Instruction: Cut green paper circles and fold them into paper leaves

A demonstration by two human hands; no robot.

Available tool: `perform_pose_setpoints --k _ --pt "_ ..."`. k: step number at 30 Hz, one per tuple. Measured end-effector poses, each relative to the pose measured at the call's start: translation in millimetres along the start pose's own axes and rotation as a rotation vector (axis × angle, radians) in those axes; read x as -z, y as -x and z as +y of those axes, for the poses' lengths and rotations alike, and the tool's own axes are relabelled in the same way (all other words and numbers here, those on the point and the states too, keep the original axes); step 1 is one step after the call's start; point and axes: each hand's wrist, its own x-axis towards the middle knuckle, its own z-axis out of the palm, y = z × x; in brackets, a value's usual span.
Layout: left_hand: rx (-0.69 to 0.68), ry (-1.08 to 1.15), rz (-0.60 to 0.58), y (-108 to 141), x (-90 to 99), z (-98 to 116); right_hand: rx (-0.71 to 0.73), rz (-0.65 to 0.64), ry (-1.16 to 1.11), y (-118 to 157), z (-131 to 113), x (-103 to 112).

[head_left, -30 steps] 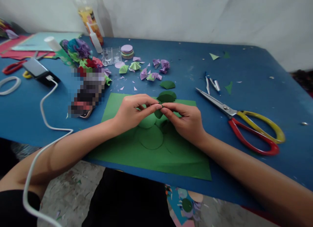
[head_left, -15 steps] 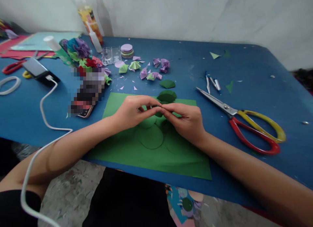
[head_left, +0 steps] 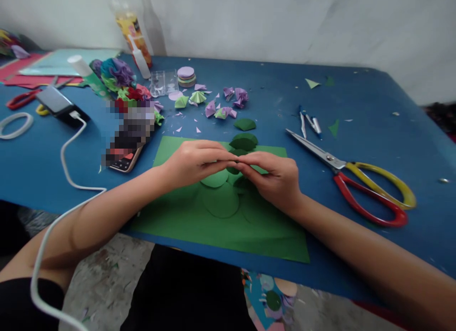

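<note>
My left hand (head_left: 199, 162) and my right hand (head_left: 272, 176) meet over a green paper sheet (head_left: 213, 236), fingertips touching. Thumbs and fingers of both are pinched on a small dark green paper piece (head_left: 233, 170), mostly hidden behind the fingers. Below them, cut green paper circles (head_left: 220, 200) lie on the sheet, some under my right hand's shadow. Just beyond the fingertips are a folded dark green paper piece (head_left: 244, 141) and, farther back, another folded green piece (head_left: 245, 125).
Large scissors (head_left: 331, 160) with red and yellow handles lie to the right, near a blue-and-white compass (head_left: 309, 122). Folded purple and green papers (head_left: 221, 110) sit behind the sheet. A phone (head_left: 124, 155), a cabled device (head_left: 59, 103), a glue bottle (head_left: 139, 60) and a drink bottle (head_left: 130, 29) stand left.
My hands stay together over the sheet; the fingers have shifted slightly along the pinched paper, with the left fingers a little flatter. The view has moved slightly.
</note>
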Motion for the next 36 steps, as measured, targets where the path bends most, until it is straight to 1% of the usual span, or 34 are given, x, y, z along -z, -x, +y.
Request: perform_pose_setpoints --k 3,8,14,20,24,27,32,36 --pt "0.093 0.055 -0.055 -2 2.4 1 -0.042 -0.009 -0.012 0 1 1" --pt "0.165 0.086 -0.102 -4 4.4 5 -0.104 -0.017 -0.011 0 -1 2" --pt "0.186 0.118 -0.109 -4 4.1 6 -0.091 -0.016 -0.042 0 -2 3" --pt "0.142 0.141 -0.065 -4 2.1 6 -0.091 -0.011 -0.057 0 -2 2" --pt "0.158 0.175 -0.02 -3 0.8 8 -0.174 -0.025 -0.061 -2 -4 3" --pt "0.181 0.18 0.014 -3 0.2 11 -0.244 -0.058 -0.12 -4 -6 3" --pt "0.182 0.166 0.063 -1 -3.1 11 -0.307 -0.032 -0.21 -5 -4 2" --pt "0.211 0.159 0.1 0 -6.6 11 -0.343 -0.034 -0.221 -4 -3 1"
